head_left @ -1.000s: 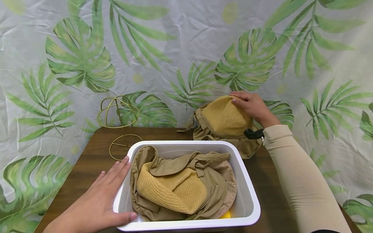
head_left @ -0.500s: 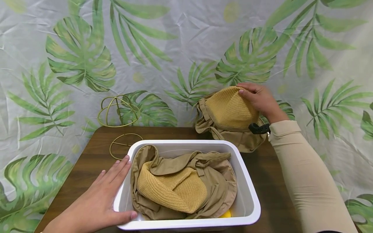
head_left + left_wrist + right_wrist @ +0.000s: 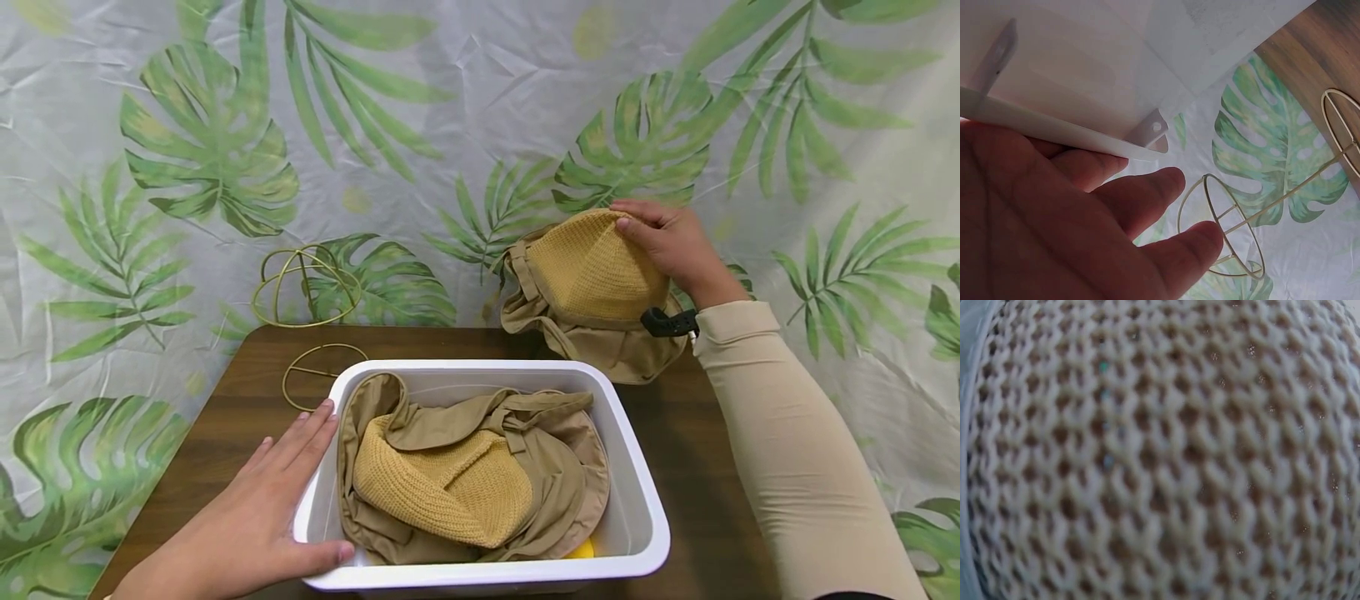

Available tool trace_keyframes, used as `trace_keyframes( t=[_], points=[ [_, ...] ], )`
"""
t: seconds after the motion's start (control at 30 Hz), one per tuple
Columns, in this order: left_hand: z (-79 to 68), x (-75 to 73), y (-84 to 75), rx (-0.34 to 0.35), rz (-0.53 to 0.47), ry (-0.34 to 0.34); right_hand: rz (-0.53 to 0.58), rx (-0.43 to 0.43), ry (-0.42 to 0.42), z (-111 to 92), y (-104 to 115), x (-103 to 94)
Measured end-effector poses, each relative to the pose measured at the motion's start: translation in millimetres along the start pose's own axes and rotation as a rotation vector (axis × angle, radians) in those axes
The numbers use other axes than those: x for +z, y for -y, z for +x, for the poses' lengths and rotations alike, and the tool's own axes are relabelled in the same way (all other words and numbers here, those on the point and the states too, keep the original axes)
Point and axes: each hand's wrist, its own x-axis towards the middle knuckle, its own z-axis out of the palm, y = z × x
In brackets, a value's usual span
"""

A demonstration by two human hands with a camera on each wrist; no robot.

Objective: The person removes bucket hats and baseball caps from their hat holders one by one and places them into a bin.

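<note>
With fingertips and thumb, my right hand (image 3: 671,246) pinches the crown of a mustard-yellow knit hat (image 3: 592,271) at the back right. A khaki cloth hat (image 3: 615,354) with a wavy brim hangs below and around it. In the right wrist view, knit fabric (image 3: 1166,450) fills nearly the whole picture. My left hand (image 3: 240,508) rests on the left rim of a white plastic bin (image 3: 495,575), fingers spread and thumb over the front corner. Another yellow knit hat (image 3: 487,492) lies inside on khaki cloth hats (image 3: 558,475).
A gold wire stand (image 3: 307,287) with a domed top and round base stands behind the bin's left corner on the brown wooden table (image 3: 225,400). Something bright yellow (image 3: 583,550) peeks out inside the bin. A leaf-print sheet (image 3: 487,108) hangs behind the table.
My right hand has risen and shifted slightly right, lifting the yellow knit hat and the khaki hat with it. My left hand and the bin have stayed in place.
</note>
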Motion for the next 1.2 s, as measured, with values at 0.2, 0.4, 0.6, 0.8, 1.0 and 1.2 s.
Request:
trace_keyframes(
  t=[0.2, 0.4, 0.6, 0.8, 1.0, 1.2],
  points=[
    [0.9, -0.4, -0.8, -0.014, 0.011, 0.013, 0.066, -0.044, -0.055, 0, 12, -5.1],
    [0.9, -1.1, -1.4, -0.024, 0.025, 0.02, 0.058, -0.059, -0.095, 3, 25, -8.4],
    [0.5, -0.7, -1.6, -0.031, 0.023, 0.024, 0.053, -0.116, -0.107, 3, 42, -5.1],
    [0.7, -0.1, -1.9, -0.035, 0.015, 0.024, 0.097, -0.114, -0.092, -7, 72, 2.1],
    [0.5, -0.1, -2.2, -0.041, 0.021, 0.028, 0.097, -0.143, -0.074, -19, 100, 11.1],
    [0.7, -0.9, -1.4, -0.038, 0.035, 0.025, 0.127, -0.206, -0.087, -26, 117, 18.0]
  ],
)
